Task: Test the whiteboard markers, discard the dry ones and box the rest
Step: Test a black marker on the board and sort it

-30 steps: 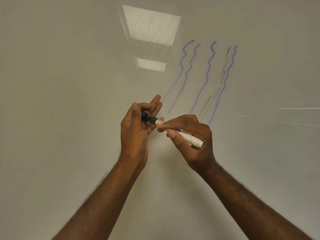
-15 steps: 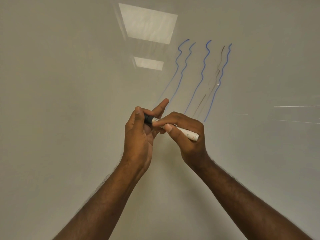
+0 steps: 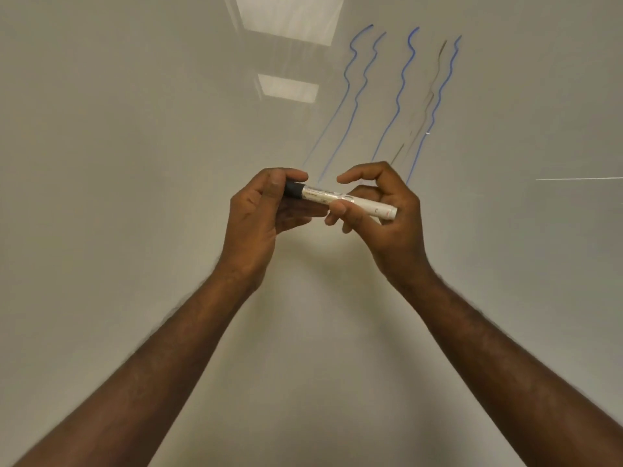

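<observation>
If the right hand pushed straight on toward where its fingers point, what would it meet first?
The right hand points left along the marker it holds. It would probably meet the left hand, which grips the black cap; depth looks similar but is uncertain.

Both hands (image 3: pixel 259 214) (image 3: pixel 381 203) raised, fingers curled.

Ceiling-light reflections (image 3: pixel 289 16) glare on board, upper centre.

One white marker (image 3: pixel 340 198) with one black cap (image 3: pixel 292 190) is seen, along with two hands. On the whiteboard (image 3: pixel 118 163), toward its upper right, four blue wavy lines (image 3: pixel 403 85) and one faint grey line (image 3: pixel 429 96) are counted. Two ceiling-light reflections (image 3: pixel 286 87) are seen near the top edge.
</observation>
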The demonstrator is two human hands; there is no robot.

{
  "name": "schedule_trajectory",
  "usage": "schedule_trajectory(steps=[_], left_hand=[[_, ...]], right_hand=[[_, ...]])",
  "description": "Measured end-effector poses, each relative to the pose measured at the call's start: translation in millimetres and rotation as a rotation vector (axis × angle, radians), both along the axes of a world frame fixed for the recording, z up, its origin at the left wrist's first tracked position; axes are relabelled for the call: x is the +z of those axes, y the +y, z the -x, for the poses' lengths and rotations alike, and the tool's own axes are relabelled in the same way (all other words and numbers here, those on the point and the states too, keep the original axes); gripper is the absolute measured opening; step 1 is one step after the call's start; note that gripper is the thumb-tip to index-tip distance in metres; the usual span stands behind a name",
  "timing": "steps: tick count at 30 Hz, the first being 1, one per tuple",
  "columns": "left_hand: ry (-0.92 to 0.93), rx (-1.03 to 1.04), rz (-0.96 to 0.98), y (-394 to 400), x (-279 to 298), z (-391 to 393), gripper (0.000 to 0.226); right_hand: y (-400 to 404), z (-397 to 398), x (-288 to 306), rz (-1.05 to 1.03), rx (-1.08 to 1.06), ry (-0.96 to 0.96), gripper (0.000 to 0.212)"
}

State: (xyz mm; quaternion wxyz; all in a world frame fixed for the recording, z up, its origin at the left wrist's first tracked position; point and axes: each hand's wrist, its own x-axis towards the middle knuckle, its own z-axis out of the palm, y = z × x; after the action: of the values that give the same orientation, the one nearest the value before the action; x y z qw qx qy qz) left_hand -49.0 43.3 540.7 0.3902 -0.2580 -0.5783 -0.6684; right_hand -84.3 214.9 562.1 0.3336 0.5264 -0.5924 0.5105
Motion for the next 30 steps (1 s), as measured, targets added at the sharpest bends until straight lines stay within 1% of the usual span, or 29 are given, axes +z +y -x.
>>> schedule_trajectory(steps=[3,9,16,21,25,30], left_hand=[[-0.047,0.011,0.041,-2.9,-5.2,2.5,0.029],[-0.105,-0.017,0.117,2.5,-17.7,11.1,0.02],[-0.11,-0.02,0.218,35.3,-35.2,32.3,0.027],[-0.136,-0.027,0.253,66.1,-48.2,49.3,0.024],[-0.194,-0.042,0.27,96.3,-58.2,65.1,0.023],[-0.265,-0.058,0.337,133.7,-72.7,82.6,0.026]], right_hand=[[8.4,6.1,-2.3,-0.015,-0.051,-0.065,0.019],[30.8,18.2,-10.0,-0.124,-0.122,-0.181,0.019],[65.7,30.8,-23.1,-0.192,-0.227,-0.192,0.015],[102.8,42.4,-38.8,-0.228,-0.278,-0.229,0.016],[136.3,52.6,-52.1,-0.27,-0.335,-0.243,0.017],[180.8,65.4,-68.5,-0.311,-0.401,-0.275,0.02]])
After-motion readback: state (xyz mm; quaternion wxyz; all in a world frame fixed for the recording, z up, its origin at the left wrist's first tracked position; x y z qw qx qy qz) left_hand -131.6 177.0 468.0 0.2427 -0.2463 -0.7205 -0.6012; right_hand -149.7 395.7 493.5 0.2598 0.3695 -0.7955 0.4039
